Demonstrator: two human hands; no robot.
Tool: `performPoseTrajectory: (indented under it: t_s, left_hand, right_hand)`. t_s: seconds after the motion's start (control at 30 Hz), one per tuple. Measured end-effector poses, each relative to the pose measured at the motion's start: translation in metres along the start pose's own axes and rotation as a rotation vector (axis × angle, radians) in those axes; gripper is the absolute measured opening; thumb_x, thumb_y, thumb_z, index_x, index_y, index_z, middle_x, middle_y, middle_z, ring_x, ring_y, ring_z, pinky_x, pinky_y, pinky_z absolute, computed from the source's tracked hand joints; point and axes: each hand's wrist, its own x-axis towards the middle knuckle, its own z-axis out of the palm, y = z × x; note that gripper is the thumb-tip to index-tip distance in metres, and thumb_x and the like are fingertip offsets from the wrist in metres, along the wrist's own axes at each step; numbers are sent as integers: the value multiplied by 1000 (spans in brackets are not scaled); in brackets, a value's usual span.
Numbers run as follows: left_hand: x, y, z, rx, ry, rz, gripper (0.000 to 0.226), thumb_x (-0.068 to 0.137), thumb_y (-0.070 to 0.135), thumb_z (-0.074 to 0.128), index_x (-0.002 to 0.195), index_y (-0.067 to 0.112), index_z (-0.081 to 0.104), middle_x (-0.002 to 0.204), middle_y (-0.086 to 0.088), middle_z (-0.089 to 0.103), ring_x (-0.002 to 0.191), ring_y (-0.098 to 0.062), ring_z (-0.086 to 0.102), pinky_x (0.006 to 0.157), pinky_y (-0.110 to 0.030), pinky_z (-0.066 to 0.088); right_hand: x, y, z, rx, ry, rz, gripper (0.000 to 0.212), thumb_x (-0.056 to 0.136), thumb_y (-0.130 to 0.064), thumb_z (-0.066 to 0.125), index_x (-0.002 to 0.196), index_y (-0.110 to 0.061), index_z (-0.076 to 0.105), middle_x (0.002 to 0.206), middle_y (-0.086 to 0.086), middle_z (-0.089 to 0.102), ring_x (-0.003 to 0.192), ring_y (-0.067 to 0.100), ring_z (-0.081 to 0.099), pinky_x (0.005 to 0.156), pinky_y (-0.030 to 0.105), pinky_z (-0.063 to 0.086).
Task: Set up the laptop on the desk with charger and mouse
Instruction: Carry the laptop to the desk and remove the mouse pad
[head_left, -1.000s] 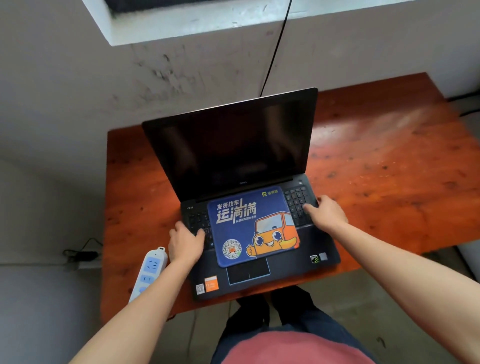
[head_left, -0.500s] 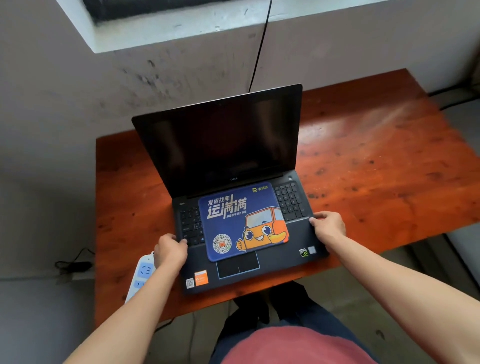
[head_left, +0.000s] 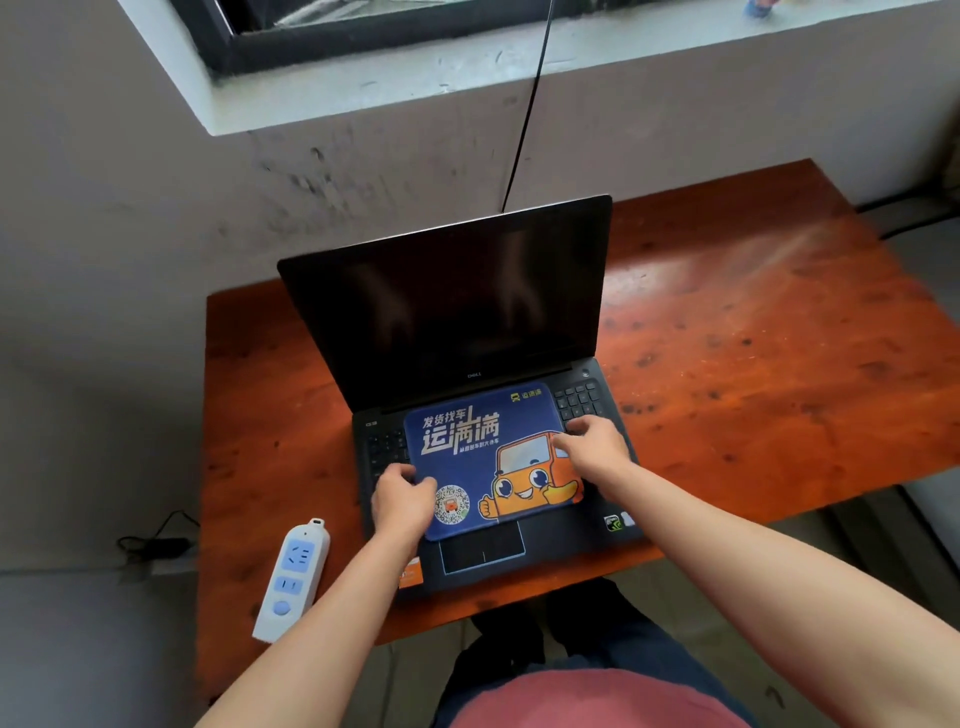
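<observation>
A black laptop (head_left: 457, 312) stands open with a dark screen on the red-brown wooden desk (head_left: 753, 364). A blue mouse pad (head_left: 467, 441) with an orange cartoon truck lies on its keyboard. My left hand (head_left: 402, 501) grips the pad's left edge, thumb on top. My right hand (head_left: 592, 447) rests on the pad's right edge with fingers spread over it and the number keys. No charger or mouse shows on the desk.
A white and blue power strip (head_left: 293, 577) lies at the desk's front left. A thin black cable (head_left: 524, 119) runs up the wall behind the laptop. A black cable and adapter (head_left: 156, 543) lie on the floor at left.
Both hands have left the laptop's front corners and moved inward onto the mouse pad's left and right edges. The laptop sits a little farther from the front edge.
</observation>
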Motion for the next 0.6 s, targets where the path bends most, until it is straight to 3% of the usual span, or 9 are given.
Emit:
performPoseTrajectory:
  t_s: [0.1,0.2,0.33,0.6]
  left_hand:
    - [9,-5,2,-106,-34,-117,25,84,18,66,106,9,58,100,-17,66,85,-32,64,69,-38,54]
    - [9,-5,4,-117,-51,-133,8,87,14,64,89,9,59,78,-15,64,57,-24,55,51,-30,46]
    - [-6,10,10,0,-51,9,17,83,15,64,67,14,58,66,-5,65,60,-22,58,57,-33,46]
    - [-62,74,93,-11,-170,129,15,87,16,62,73,11,58,66,-2,63,54,-12,55,49,-25,43]
  right_hand:
    - [2,1,0,22,-48,0,22,80,-31,69,98,-20,70,105,4,71,97,25,65,87,39,54]
    - [3,5,-5,-88,-154,-109,12,82,-29,64,85,-21,72,90,1,75,86,22,68,80,41,57]
    - [5,12,-29,-172,-150,-264,16,85,-36,60,90,-25,71,89,-4,74,86,20,67,76,39,55]
    - [41,60,-149,-231,-9,-371,16,88,-36,60,97,-29,71,90,-6,73,84,18,65,69,33,51]
